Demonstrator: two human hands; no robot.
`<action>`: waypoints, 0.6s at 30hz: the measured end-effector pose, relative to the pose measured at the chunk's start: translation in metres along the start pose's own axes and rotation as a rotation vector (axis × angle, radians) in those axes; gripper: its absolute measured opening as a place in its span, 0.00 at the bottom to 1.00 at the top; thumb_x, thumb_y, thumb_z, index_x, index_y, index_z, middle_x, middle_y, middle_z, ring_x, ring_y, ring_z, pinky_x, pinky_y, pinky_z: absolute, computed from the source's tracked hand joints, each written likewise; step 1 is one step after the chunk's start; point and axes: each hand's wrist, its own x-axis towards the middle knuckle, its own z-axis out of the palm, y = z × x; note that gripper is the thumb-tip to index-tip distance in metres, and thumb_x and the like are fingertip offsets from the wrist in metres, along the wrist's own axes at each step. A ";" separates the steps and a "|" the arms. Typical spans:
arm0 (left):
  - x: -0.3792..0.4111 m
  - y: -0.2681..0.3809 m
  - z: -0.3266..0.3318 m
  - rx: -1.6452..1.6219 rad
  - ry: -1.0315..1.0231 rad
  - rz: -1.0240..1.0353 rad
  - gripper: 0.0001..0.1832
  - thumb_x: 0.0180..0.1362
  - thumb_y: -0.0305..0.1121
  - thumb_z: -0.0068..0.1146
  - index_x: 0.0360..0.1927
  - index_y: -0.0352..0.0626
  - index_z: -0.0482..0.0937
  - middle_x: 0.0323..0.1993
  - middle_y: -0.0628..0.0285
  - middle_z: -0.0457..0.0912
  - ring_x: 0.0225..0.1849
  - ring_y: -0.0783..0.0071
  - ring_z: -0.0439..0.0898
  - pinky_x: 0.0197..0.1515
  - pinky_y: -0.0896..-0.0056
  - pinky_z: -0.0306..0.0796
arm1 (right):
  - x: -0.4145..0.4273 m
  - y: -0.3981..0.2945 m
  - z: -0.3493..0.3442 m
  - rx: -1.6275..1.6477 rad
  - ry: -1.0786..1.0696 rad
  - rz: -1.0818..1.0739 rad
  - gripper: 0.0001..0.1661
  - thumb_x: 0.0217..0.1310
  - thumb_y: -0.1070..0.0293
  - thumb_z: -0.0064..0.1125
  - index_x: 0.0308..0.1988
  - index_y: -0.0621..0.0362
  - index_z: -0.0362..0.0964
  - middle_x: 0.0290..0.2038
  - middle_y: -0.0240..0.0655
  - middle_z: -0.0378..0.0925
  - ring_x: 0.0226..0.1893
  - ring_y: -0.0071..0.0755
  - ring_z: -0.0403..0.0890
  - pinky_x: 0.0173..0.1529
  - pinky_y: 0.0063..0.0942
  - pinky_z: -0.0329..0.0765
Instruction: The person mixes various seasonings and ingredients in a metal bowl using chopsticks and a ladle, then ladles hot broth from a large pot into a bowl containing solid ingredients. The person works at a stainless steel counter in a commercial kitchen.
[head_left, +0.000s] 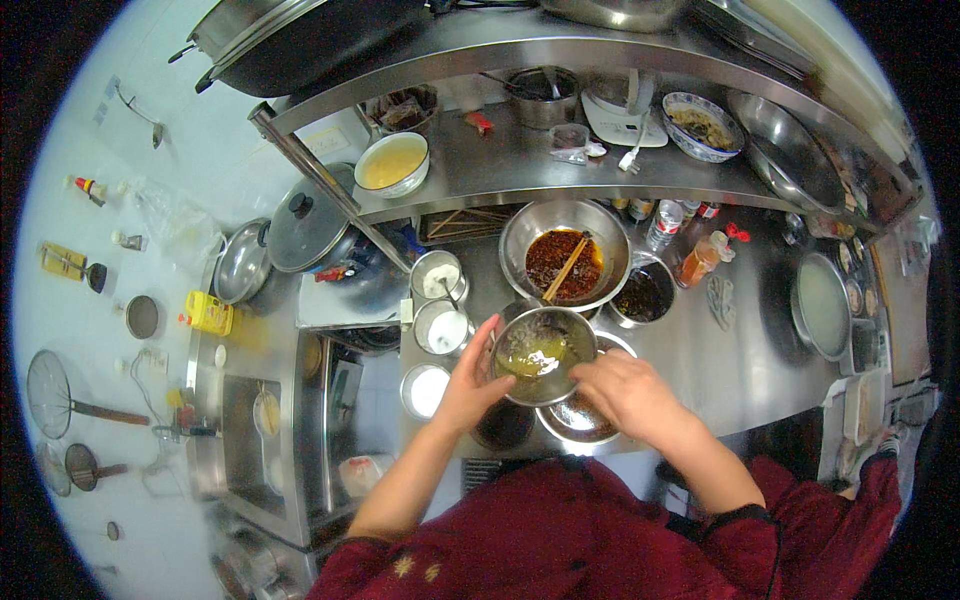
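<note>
A small metal bowl (534, 355) with a thin yellowish liquid in it is held up over the counter. My left hand (480, 375) grips its left side, thumb at the near rim. At the right rim are the bent fingers of my right hand (626, 390); their tips are partly hidden. Just beyond stands a large steel bowl (514, 240) of dark red chili oil, with wooden chopsticks (568, 266) lying in it. Beneath my hands, a wide metal bowl (577, 420) with a dark brown liquid and a dark round container (504, 425) are partly covered.
Steel containers of white contents (442, 331) line the left, two with spoons. A steel pot (643, 291) of dark sauce, an orange-filled bottle (701, 259) and a cloth (721, 301) are to the right. A shelf (480, 161) overhangs the back. Another person's sleeve (877, 487) shows at right.
</note>
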 end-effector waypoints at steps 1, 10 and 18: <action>0.002 0.000 0.003 0.024 0.017 0.018 0.49 0.49 0.09 0.56 0.74 0.46 0.52 0.73 0.57 0.53 0.72 0.64 0.58 0.72 0.64 0.54 | -0.004 0.011 0.007 -0.017 0.073 0.028 0.10 0.58 0.69 0.61 0.41 0.60 0.76 0.32 0.40 0.78 0.33 0.45 0.79 0.39 0.38 0.77; 0.017 -0.007 0.019 0.173 0.127 0.002 0.46 0.53 0.14 0.61 0.74 0.48 0.53 0.66 0.57 0.64 0.54 0.70 0.71 0.56 0.71 0.69 | -0.027 0.040 0.063 0.930 0.198 0.741 0.18 0.76 0.61 0.41 0.43 0.62 0.74 0.26 0.34 0.77 0.23 0.22 0.75 0.26 0.20 0.70; 0.032 -0.018 0.028 -0.084 0.178 -0.071 0.45 0.55 0.15 0.59 0.74 0.47 0.50 0.56 0.58 0.68 0.56 0.69 0.72 0.54 0.72 0.71 | -0.024 0.059 0.073 1.405 0.409 0.922 0.18 0.76 0.59 0.41 0.45 0.62 0.71 0.26 0.37 0.77 0.19 0.20 0.71 0.21 0.16 0.61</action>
